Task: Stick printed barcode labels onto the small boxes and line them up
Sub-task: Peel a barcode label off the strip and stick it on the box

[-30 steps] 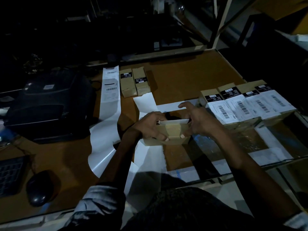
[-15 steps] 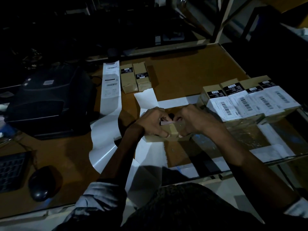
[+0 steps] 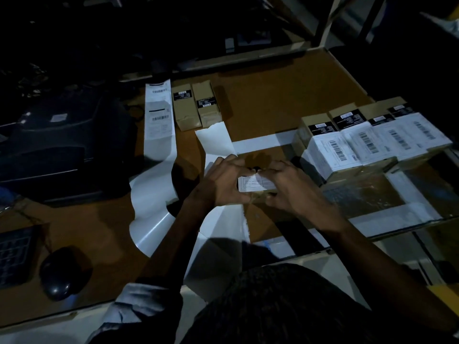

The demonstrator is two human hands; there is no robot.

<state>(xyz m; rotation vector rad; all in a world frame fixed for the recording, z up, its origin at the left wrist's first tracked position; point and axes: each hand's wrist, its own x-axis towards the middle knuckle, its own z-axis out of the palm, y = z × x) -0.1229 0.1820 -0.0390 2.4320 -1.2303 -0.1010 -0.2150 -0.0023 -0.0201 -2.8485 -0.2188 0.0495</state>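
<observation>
This looks like a packing desk in a dim storeroom. A black label printer [image 3: 62, 147] sits at the left, with a long paper strip [image 3: 159, 135] beside it. Small brown boxes [image 3: 372, 140] with barcodes line up at the right. Metal shelf posts [image 3: 327, 21] stand far behind.

My brown tabletop [image 3: 285, 95], label printer [image 3: 62, 150] at left, label strip [image 3: 159, 145] trailing, two unlabelled boxes [image 3: 196, 105] at back, labelled boxes [image 3: 372, 142] rowed at right, mouse [image 3: 59, 271] near me
</observation>
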